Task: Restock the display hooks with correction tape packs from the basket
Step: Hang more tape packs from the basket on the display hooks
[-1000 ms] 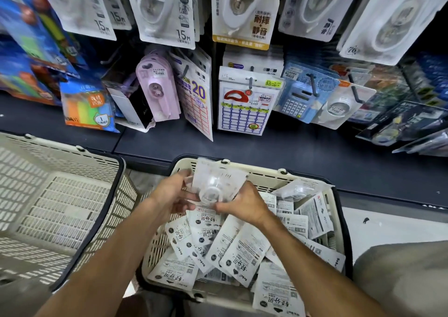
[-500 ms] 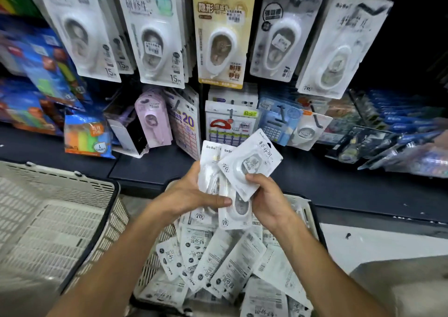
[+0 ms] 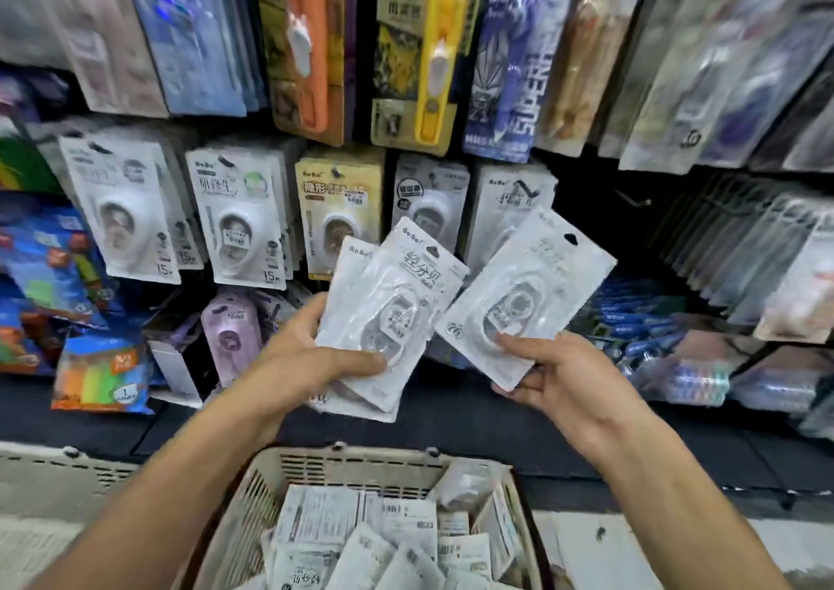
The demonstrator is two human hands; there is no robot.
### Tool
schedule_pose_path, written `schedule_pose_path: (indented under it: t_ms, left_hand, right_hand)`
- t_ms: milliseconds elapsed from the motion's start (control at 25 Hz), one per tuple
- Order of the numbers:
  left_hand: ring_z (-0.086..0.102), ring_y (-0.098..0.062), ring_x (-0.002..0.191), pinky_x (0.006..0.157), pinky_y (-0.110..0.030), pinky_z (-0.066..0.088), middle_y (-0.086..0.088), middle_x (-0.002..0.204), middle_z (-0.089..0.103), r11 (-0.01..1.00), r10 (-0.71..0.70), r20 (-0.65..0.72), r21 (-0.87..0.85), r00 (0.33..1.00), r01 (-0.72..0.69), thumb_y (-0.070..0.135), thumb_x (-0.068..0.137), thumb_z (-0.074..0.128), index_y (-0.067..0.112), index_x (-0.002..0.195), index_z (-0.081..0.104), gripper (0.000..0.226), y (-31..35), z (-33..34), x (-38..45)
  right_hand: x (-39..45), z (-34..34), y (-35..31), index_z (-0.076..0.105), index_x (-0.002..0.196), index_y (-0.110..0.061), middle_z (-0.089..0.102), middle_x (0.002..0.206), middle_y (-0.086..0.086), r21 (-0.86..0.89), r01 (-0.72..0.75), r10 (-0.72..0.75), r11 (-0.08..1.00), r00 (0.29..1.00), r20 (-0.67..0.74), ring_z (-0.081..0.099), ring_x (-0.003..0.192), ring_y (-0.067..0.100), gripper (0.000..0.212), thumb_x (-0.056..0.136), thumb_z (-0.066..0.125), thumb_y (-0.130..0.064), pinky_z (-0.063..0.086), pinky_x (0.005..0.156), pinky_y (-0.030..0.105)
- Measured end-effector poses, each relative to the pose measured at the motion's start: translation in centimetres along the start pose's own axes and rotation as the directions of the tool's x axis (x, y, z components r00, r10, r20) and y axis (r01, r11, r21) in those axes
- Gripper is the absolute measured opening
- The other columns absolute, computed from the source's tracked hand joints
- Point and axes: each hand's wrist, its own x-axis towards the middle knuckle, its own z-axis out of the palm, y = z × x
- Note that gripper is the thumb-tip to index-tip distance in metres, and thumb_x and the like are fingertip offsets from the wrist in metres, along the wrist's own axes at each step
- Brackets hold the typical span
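My left hand point(image 3: 311, 355) grips a small stack of white correction tape packs point(image 3: 397, 282) by its lower edge, thumb across the front. My right hand point(image 3: 559, 377) pinches a single correction tape pack point(image 3: 528, 291) at its lower corner, tilted to the right and apart from the stack. Both are held up in front of the display hooks, where a row of similar white packs point(image 3: 243, 224) hangs. Beside that row a matching hanging pack point(image 3: 510, 201) shows behind the single pack. Below my arms, the beige basket point(image 3: 343, 458) holds several more packs lying back side up.
A bare metal hook point(image 3: 632, 199) sticks out to the right of the hanging row. Long carded items point(image 3: 433, 52) hang above. A second beige basket point(image 3: 58, 467) stands at the left. Coloured packets point(image 3: 101, 373) and blue packets point(image 3: 641, 319) lie on the dark shelf.
Both hands rose from the basket toward the hooks. My right hand drew one pack off the stack and moved it out to the right. The view tilted upward.
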Motion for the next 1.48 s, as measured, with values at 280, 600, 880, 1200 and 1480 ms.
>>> schedule_pose_path:
  t_ms: [280,600,880,1200,1480]
  left_hand:
    - [0.076,-0.011,0.093,0.070,-0.026,0.061,0.015,0.104,0.078,0.989,0.123,-0.053,-0.076,0.991,-0.127,0.004,0.063,0.089,0.043,0.110,0.066,0.064,4.3,0.3,2.0]
    - [0.076,-0.013,0.096,0.075,-0.027,0.061,0.010,0.109,0.078,0.965,0.162,-0.026,-0.203,0.986,-0.164,0.024,0.048,0.092,0.047,0.107,0.069,0.068,5.4,3.0,3.8]
    - [0.077,-0.018,0.096,0.073,-0.030,0.062,0.003,0.109,0.079,0.952,0.156,-0.022,-0.262,0.987,-0.157,0.012,0.056,0.088,0.032,0.122,0.065,0.073,5.2,4.0,3.6]
    - [0.076,-0.006,0.092,0.070,-0.024,0.062,0.015,0.102,0.078,0.974,0.218,0.113,-0.081,0.969,-0.210,0.006,0.062,0.096,0.037,0.115,0.062,0.070,5.3,8.2,4.1]
    - [0.075,-0.016,0.103,0.080,-0.028,0.062,0.005,0.114,0.077,0.981,0.182,0.251,-0.114,0.951,-0.158,0.021,0.053,0.097,0.047,0.117,0.063,0.077,4.6,6.4,5.2]
  right_hand:
    - [1.2,-3.7,-5.8,0.080,0.101,-0.019,0.080,0.096,0.004,-0.360,0.094,-0.130,0.928,0.988,-0.078,0.065,0.066,0.013,0.018,0.089,0.075,-0.031,0.045,0.047,0.024]
    - [1.8,-3.5,-5.2,0.067,0.080,-0.013,0.047,0.044,0.001,-0.247,0.130,-0.199,0.960,0.939,-0.279,0.024,0.033,0.014,0.015,0.091,0.065,-0.023,0.018,0.036,0.020]
    - [2.0,-2.1,-4.4,0.057,0.123,-0.018,0.069,0.089,0.006,-0.132,0.093,-0.126,0.987,0.956,-0.266,0.063,0.056,0.018,0.033,0.093,0.071,-0.020,0.050,0.051,0.033]
    - [2.8,1.7,-4.1,0.064,0.126,-0.021,0.077,0.109,0.009,-0.019,0.270,-0.271,0.963,0.961,-0.057,0.076,0.093,0.026,0.046,0.083,0.081,-0.026,0.061,0.069,0.031]
    - [3.7,-0.7,-4.6,0.055,0.115,-0.035,0.077,0.094,-0.002,-0.091,0.298,-0.311,0.950,0.899,-0.308,0.074,0.082,0.018,0.035,0.090,0.074,-0.021,0.058,0.065,0.035]
